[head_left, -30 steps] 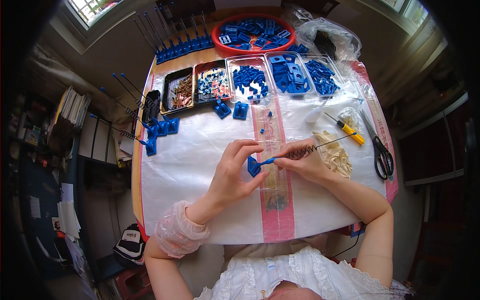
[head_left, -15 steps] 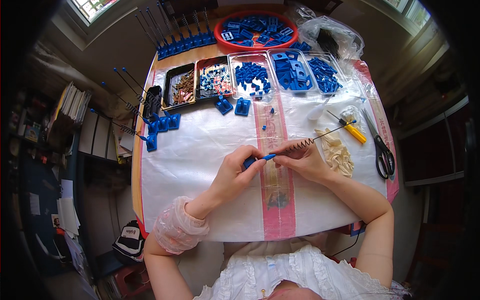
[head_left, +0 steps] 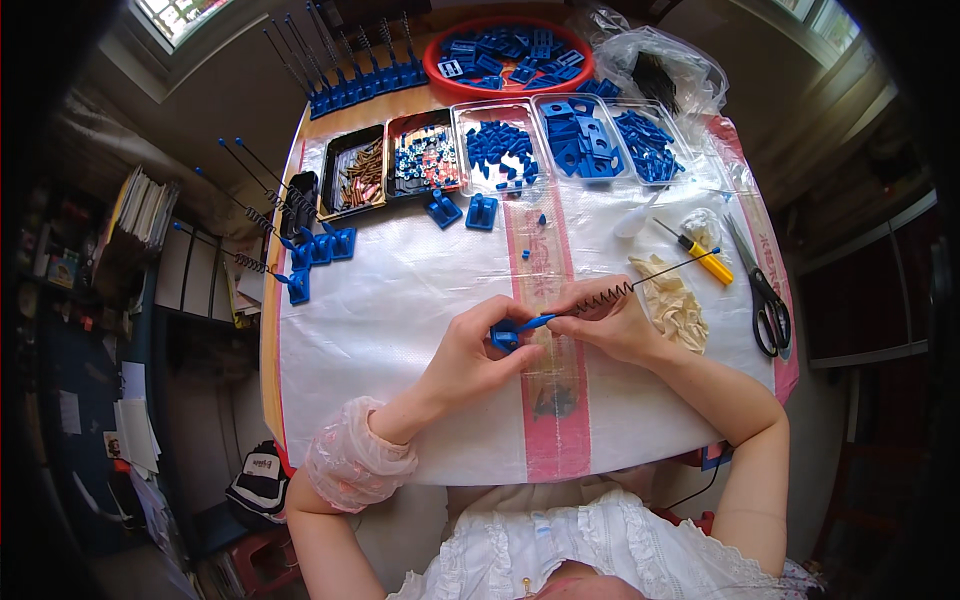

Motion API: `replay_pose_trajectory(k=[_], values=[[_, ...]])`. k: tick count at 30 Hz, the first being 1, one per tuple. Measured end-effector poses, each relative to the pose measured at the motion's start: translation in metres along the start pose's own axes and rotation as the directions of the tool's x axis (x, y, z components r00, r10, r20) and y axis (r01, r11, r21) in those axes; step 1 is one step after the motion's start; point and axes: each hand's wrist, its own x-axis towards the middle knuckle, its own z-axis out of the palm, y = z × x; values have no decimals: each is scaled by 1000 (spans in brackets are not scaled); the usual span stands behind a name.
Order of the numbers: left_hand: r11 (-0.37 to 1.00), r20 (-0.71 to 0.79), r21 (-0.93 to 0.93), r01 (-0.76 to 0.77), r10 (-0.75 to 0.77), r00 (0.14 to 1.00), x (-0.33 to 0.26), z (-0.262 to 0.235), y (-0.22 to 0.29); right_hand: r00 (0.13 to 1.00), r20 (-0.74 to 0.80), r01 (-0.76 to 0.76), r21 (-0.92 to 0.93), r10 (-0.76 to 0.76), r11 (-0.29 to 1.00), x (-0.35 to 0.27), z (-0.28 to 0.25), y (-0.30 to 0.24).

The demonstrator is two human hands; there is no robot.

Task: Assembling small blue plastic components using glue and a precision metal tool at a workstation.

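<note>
My left hand pinches a small blue plastic block just above the white table cover. My right hand grips a thin black rod with a coiled spring and a blue tip. The rod's blue tip touches the block, and the rod runs up to the right past my fingers. Both hands meet over a pink stripe on the cover.
Several trays hold parts along the far edge: brown pieces, mixed small bits, blue parts. A red bowl of blue parts stands behind. Finished rod assemblies lie left. Scissors, a yellow screwdriver and gloves lie right.
My hands stayed at the same spot. The left fingers closed tighter around the blue block, and the rod's blue tip has come in against it.
</note>
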Motion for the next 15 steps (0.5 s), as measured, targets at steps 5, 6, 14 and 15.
replay_pose_trajectory(k=[5,6,14,15], values=[[983,-85,183,-10,26,996,1,-3,1,999,14,-37,-81,38,996,1,1,-8],[987,-84,159,0,13,996,1,-2,1,999,15,-34,-58,35,998,1,1,-8],[983,-32,-131,126,-131,991,-2,3,-7,998,8,-69,33,68,997,1,3,-9],[975,-23,-174,141,-147,989,-3,3,-9,997,5,-76,31,76,997,0,3,-9]])
